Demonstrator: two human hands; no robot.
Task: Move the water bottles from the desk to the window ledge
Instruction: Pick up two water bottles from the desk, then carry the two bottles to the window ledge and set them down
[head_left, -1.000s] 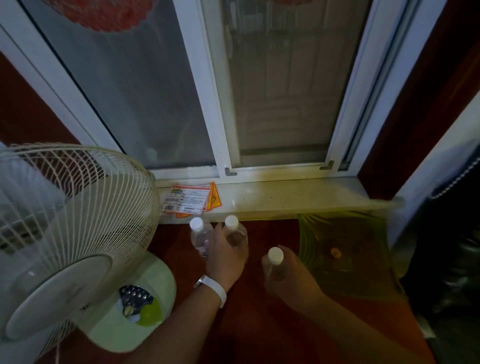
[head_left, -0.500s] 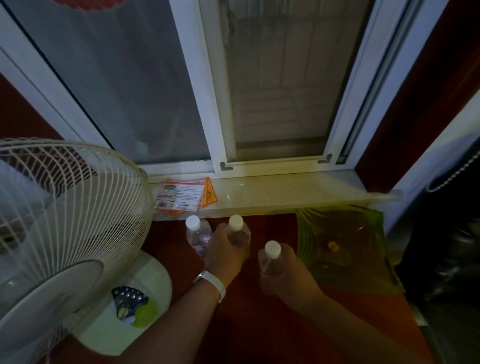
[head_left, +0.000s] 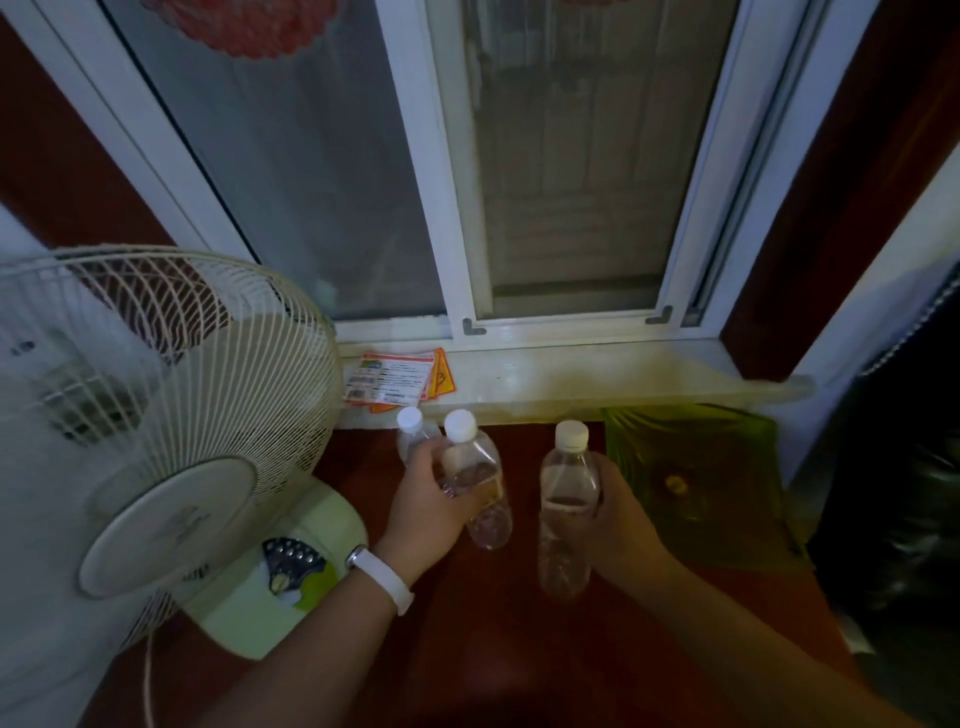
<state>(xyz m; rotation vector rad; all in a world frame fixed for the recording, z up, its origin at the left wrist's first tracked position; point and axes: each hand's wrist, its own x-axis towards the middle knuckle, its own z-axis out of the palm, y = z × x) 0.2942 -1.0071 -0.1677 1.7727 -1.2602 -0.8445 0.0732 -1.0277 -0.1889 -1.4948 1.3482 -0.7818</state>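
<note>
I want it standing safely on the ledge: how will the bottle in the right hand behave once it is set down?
The bottle in the right hand looks tall, narrow and partly filled, so probably light and easily tipped. Its thin clear plastic may flex under grip. If knocked over on the ledge, its round body could roll.

Left bottle (head_left: 411, 440): lower body hidden behind left hand (head_left: 428, 506); contents not discernible. Fan (head_left: 156, 415): cage cut off by the left edge. Leaflets (head_left: 395, 382): print too small to read, left corner hidden behind fan.
</note>
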